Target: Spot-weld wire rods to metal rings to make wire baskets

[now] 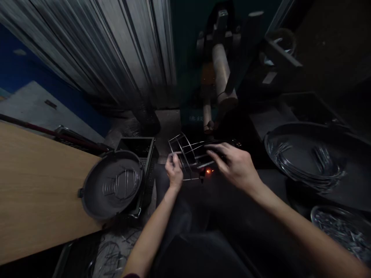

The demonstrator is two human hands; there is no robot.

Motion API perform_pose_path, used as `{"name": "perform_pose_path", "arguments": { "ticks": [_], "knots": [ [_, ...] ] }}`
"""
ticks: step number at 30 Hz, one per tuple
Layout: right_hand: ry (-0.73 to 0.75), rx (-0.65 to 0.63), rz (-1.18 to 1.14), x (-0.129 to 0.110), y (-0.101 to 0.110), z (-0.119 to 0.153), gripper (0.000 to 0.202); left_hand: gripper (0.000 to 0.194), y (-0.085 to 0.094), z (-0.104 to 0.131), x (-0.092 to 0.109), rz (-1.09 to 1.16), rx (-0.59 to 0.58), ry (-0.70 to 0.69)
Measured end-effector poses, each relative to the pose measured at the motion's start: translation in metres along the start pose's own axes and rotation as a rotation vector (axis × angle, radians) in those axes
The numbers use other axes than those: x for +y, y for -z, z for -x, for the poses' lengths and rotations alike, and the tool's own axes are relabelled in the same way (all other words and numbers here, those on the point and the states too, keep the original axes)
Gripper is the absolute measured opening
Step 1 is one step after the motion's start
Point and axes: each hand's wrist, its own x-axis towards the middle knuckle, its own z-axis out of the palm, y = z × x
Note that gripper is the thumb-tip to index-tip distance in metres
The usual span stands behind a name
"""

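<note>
A wire frame (185, 150) of thin bent metal rods is held up in front of a dark machine. My left hand (174, 172) is closed on its left side, thumb up. Over the frame's right end, my right hand (237, 164) has its thumb and fingers brought together; what lies between them is too dark to make out. Just below the frame, an orange glow with sparks (209, 171) shows at the machine's lower tip. Above stands a thick rod-like machine arm (222, 69), with a shorter rod (207, 116) pointing down close to the frame.
On the left, a round dark basin (95, 204) with wire pieces rests beside a black crate (152, 150) and a wooden board (43, 189). To the right, a large basin (307, 129) holds bent wires, and a bowl (314, 210) below it holds small metal pieces.
</note>
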Motion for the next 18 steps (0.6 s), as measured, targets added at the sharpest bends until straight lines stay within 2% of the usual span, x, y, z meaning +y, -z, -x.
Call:
{"name": "perform_pose_path", "arguments": {
  "ticks": [1,3,5,6,7,8,10,11,14,16,18],
  "knots": [
    [-0.030,-0.005,0.004,0.003,0.000,-0.009,0.013,0.025,0.006,0.011,-0.004,-0.045,-0.062,-0.020],
    [-0.133,-0.050,-0.039,0.014,0.000,-0.026,0.010,0.020,0.018,0.028,-0.011,-0.126,-0.269,-0.084],
    [-0.224,-0.111,-0.106,0.033,0.003,-0.033,0.015,0.022,0.030,0.034,-0.016,-0.184,-0.473,-0.163],
    [-0.241,-0.135,-0.128,0.043,0.005,-0.030,0.017,0.027,0.036,0.033,-0.018,-0.197,-0.496,-0.189],
    [-0.235,-0.153,-0.134,0.054,0.007,-0.024,0.018,0.033,0.041,0.030,-0.020,-0.195,-0.445,-0.188],
    [-0.213,-0.169,-0.122,0.065,0.008,-0.015,0.018,0.040,0.045,0.025,-0.020,-0.173,-0.335,-0.143],
    [-0.146,-0.176,-0.055,0.089,0.007,0.011,0.016,0.047,0.049,0.011,-0.019,-0.068,-0.114,0.084],
    [-0.106,-0.171,-0.011,0.100,0.005,0.025,0.016,0.050,0.049,0.005,-0.017,0.002,-0.082,0.243],
    [0.013,-0.179,0.132,0.129,-0.002,0.064,0.016,0.053,0.038,-0.010,-0.009,0.201,-0.206,0.680],
    [0.050,-0.239,0.186,0.138,0.001,0.084,0.019,0.043,0.028,-0.012,-0.004,0.262,-0.178,0.806],
    [0.051,-0.242,0.222,0.141,0.022,0.097,0.023,0.029,0.017,-0.008,-0.002,0.292,-0.077,0.799]
  ]
}}
